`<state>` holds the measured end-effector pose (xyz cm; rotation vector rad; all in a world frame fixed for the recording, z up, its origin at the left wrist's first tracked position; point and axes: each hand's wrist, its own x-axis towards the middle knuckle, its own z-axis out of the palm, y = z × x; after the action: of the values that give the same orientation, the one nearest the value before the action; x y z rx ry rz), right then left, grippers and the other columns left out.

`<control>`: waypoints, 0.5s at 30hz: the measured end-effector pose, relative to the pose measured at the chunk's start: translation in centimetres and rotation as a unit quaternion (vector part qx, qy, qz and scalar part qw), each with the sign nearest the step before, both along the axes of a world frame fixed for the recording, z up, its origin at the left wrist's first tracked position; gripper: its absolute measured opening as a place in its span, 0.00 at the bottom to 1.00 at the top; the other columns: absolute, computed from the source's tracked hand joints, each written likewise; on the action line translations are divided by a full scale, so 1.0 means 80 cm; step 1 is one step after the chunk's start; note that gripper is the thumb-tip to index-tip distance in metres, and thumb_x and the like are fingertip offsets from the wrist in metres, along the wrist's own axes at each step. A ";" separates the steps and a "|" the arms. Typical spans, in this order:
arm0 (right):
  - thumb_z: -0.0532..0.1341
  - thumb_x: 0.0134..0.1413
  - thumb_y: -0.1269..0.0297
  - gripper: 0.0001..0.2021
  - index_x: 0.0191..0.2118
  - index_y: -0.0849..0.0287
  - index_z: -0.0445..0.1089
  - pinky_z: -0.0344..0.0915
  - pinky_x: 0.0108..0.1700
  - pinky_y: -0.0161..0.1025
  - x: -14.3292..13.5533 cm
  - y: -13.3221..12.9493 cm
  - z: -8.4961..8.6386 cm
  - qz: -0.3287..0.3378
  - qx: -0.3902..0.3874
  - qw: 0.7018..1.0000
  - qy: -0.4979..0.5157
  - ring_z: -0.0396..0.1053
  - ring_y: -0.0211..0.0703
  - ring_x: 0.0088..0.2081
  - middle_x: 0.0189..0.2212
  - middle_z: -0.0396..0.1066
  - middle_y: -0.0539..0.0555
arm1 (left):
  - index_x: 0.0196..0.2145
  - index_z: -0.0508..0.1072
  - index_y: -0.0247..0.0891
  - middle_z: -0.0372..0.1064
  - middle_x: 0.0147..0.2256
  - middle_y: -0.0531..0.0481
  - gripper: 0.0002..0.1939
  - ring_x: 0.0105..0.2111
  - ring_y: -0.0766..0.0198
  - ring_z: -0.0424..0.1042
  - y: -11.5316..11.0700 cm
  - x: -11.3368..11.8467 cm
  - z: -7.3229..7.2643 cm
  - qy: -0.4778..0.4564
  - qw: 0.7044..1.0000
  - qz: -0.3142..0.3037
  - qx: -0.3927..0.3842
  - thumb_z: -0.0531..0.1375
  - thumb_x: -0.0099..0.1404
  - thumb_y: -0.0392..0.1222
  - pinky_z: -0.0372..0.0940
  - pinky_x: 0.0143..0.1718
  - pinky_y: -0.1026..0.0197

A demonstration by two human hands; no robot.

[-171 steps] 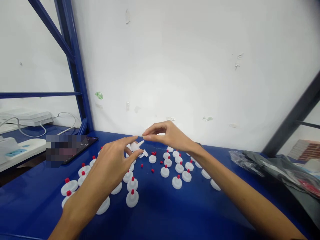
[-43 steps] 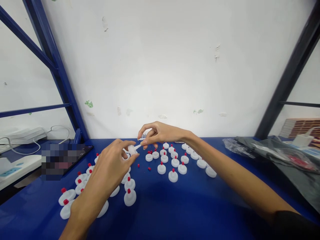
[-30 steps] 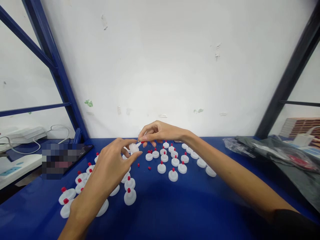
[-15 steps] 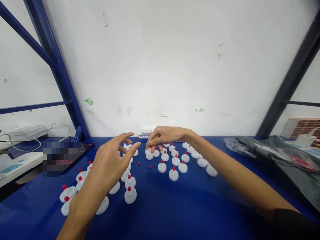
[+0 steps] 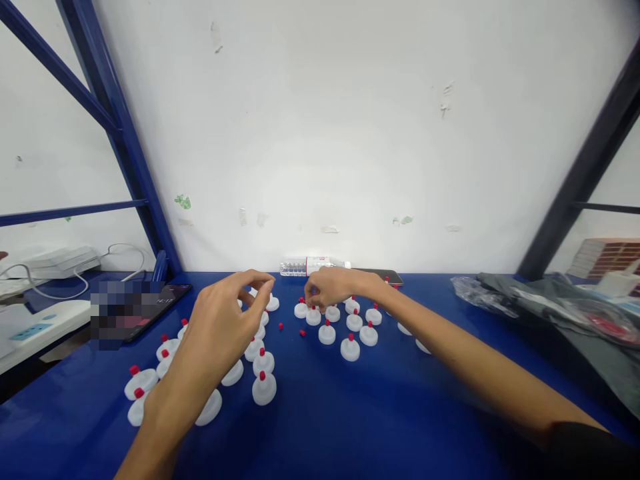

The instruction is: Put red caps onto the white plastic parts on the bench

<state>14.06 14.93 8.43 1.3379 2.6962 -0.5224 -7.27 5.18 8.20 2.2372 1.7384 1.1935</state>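
Observation:
My left hand point(image 5: 225, 310) hovers above white round caps at left, its thumb and index finger curved close together with a small gap and nothing visible between them. My right hand point(image 5: 327, 287) reaches to the back middle, its fingers closed at the red tip point(image 5: 313, 309) of a white cap point(image 5: 313, 318); the fingertips are partly hidden. Just left of it stands another red-tipped white cap point(image 5: 301, 311). Two loose red tips point(image 5: 281, 327) lie on the blue table between the hands. Several red-tipped white caps point(image 5: 350, 349) stand in front of my right hand.
More white caps point(image 5: 264, 390) stand at left, some behind my left forearm. A clear plastic bottle point(image 5: 295, 267) lies along the wall beside a dark phone point(image 5: 387, 275). Another phone point(image 5: 155, 312) is at far left, near a power strip point(image 5: 50, 327). Grey plastic bags point(image 5: 555, 303) lie at right.
My right hand has shifted slightly right, from the leftmost cap of its group to the cap beside it. My left thumb and index finger have drawn closer together. The view has shifted slightly.

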 end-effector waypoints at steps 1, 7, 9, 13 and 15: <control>0.62 0.58 0.67 0.12 0.45 0.59 0.80 0.61 0.31 0.35 -0.001 -0.003 0.001 -0.006 0.020 1.000 -0.005 0.75 0.43 0.33 0.31 0.81 0.54 | 0.38 0.79 0.48 0.80 0.34 0.57 0.14 0.32 0.58 0.77 0.000 0.000 0.000 0.000 1.000 -0.002 0.002 0.57 0.69 0.54 0.64 0.36 0.59; 0.62 0.62 0.60 0.11 0.41 0.57 0.81 0.61 0.32 0.39 -0.008 -0.013 0.009 -0.034 0.152 0.988 0.016 0.74 0.46 0.33 0.33 0.80 0.56 | 0.38 0.80 0.47 0.80 0.33 0.57 0.13 0.30 0.59 0.77 0.002 -0.001 0.000 0.000 1.000 -0.002 0.017 0.57 0.69 0.53 0.64 0.36 0.59; 0.58 0.66 0.58 0.14 0.45 0.58 0.79 0.64 0.36 0.41 -0.015 -0.012 0.004 -0.046 0.197 0.978 0.041 0.75 0.48 0.37 0.38 0.80 0.57 | 0.38 0.80 0.47 0.80 0.32 0.57 0.14 0.30 0.60 0.77 0.002 -0.001 0.000 -0.001 1.000 -0.001 0.019 0.57 0.69 0.53 0.64 0.36 0.59; 0.55 0.69 0.66 0.17 0.59 0.56 0.72 0.66 0.52 0.46 -0.034 -0.002 -0.027 0.038 0.266 0.959 0.086 0.71 0.52 0.53 0.52 0.77 0.59 | 0.40 0.81 0.47 0.80 0.31 0.57 0.14 0.30 0.60 0.76 0.002 -0.003 0.000 -0.002 1.000 -0.002 0.014 0.57 0.69 0.53 0.63 0.35 0.59; 0.55 0.67 0.74 0.22 0.63 0.58 0.68 0.63 0.59 0.51 -0.041 0.005 -0.048 0.128 0.279 0.948 0.087 0.66 0.54 0.60 0.61 0.70 0.62 | 0.41 0.81 0.46 0.80 0.31 0.56 0.15 0.30 0.59 0.76 0.001 -0.003 0.001 -0.002 1.000 -0.002 0.014 0.57 0.69 0.53 0.63 0.34 0.59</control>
<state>10.81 15.33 4.57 1.0313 3.2505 0.1763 -7.53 5.29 8.29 2.2502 1.7250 1.2277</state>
